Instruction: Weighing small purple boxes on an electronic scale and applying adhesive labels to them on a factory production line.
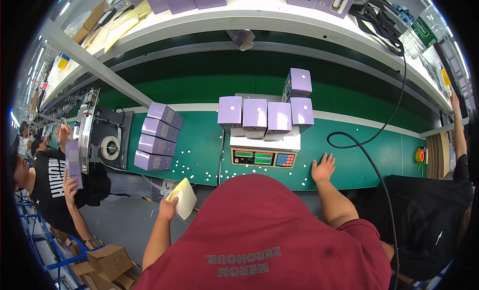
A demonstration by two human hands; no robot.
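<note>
My left hand (168, 209) is closed around a white and yellow pad of sheets (185, 201), held off the table's near edge. My right hand (324, 167) lies on the green tabletop (344, 165), fingers spread, holding nothing. Between my hands, a digital weighing scale (241, 160) faces me with a lit display and a keypad. Several purple boxes (255, 115) stand on and behind its platform, most with a white dot on top. Small white round dots (197, 177) are scattered along the near part of the table.
Four-sided purple boxes (158, 144) line up at left, near a machine with a tape roll (110, 147). A co-worker there holds a purple box (73, 162). Another person in black (424, 220) reaches up at right. A black cable (369, 157) loops down. A shelf (279, 13) spans above.
</note>
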